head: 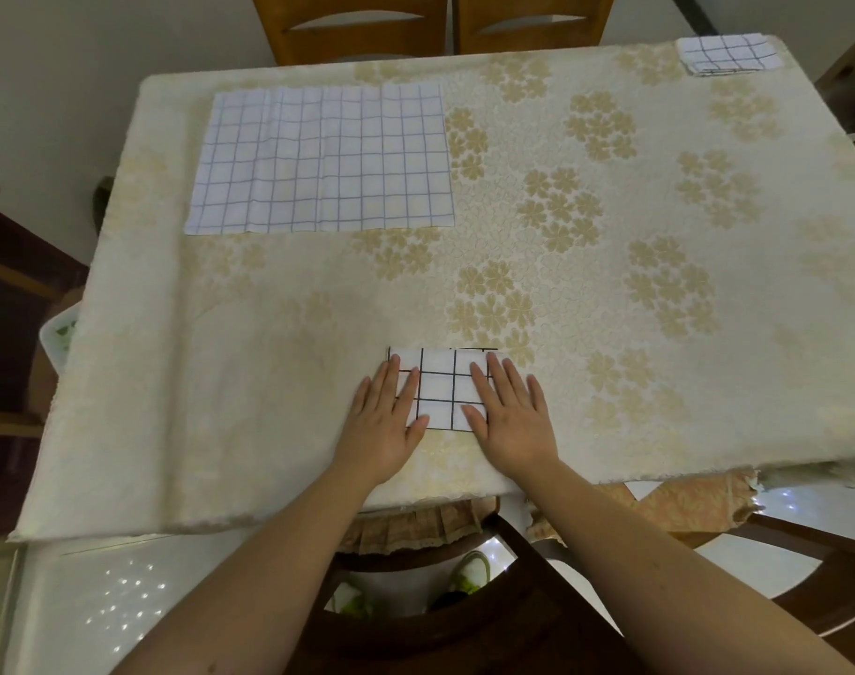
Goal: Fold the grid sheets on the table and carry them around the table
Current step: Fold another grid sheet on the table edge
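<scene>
White folded grid sheet (pixel 437 387) (rectangular) pressed flat under left hand (pixel 384 421), right hand (pixel 511 414); grips open.

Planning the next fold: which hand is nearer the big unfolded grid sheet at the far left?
Left. The left hand lies flat on the folded sheet, on the side toward the big unfolded grid sheet; the right hand presses farther right.

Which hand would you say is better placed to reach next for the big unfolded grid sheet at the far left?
Probably the left hand. Both lie flat on the folded sheet, but the unfolded grid sheet lies on its side, so the right hand would have to cross over.
</scene>
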Available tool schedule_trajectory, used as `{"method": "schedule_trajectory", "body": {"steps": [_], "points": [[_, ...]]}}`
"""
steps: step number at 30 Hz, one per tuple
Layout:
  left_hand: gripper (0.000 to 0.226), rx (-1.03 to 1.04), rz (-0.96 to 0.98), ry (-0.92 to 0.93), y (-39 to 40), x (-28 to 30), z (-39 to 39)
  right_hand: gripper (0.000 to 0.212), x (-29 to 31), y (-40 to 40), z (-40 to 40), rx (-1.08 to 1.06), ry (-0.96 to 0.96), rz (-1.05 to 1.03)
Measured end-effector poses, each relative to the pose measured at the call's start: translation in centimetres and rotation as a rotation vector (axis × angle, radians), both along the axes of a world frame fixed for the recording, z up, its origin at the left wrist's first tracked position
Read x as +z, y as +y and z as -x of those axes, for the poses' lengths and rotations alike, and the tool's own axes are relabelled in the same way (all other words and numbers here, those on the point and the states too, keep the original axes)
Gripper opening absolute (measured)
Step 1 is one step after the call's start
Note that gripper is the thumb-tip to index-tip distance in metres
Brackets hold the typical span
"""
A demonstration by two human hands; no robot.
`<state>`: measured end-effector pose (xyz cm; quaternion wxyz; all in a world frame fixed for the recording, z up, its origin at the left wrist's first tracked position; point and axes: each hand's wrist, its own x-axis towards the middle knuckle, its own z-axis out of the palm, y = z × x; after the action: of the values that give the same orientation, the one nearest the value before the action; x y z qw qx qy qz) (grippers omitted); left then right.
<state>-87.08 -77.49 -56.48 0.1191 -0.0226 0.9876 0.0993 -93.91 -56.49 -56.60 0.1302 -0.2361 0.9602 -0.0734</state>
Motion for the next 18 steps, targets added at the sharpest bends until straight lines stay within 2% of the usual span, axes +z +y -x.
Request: {"method": "schedule_trajectory", "body": {"steps": [5, 7, 9, 10, 13, 15, 18], "points": [[0.061, 0.084, -0.071, -0.08, 0.7, 1.1, 0.6, 0.077, 0.8, 2.2, 0.5, -0.113, -0.026, -0.052], [0.052, 0.162, -0.177, 0.029, 1.1, 1.5, 1.0, 0.08, 0.9, 2.6, 0.8, -0.099, -0.053, -0.06], [0.039, 0.36, -0.322, 0.204, 1.5, 2.2, 1.5, 0.081, 1.1, 2.7, 1.0, -0.094, -0.061, -0.038], [0.035, 0.483, -0.344, 0.234, 1.7, 2.6, 1.8, 0.081, 1.1, 2.6, 1.0, -0.097, -0.063, -0.027], [0.035, 0.793, -0.229, 0.065, 2.1, 4.0, 2.5, 0.079, 1.0, 2.5, 0.8, -0.102, -0.076, -0.032], [0.038, 0.942, -0.22, -0.084, 2.0, 4.6, 3.1, 0.078, 1.0, 2.4, 0.8, -0.107, -0.083, -0.032], [0.043, 1.01, -0.221, -0.228, 1.7, 4.8, 4.1, 0.077, 1.0, 2.4, 0.9, -0.103, -0.112, -0.042]]}}
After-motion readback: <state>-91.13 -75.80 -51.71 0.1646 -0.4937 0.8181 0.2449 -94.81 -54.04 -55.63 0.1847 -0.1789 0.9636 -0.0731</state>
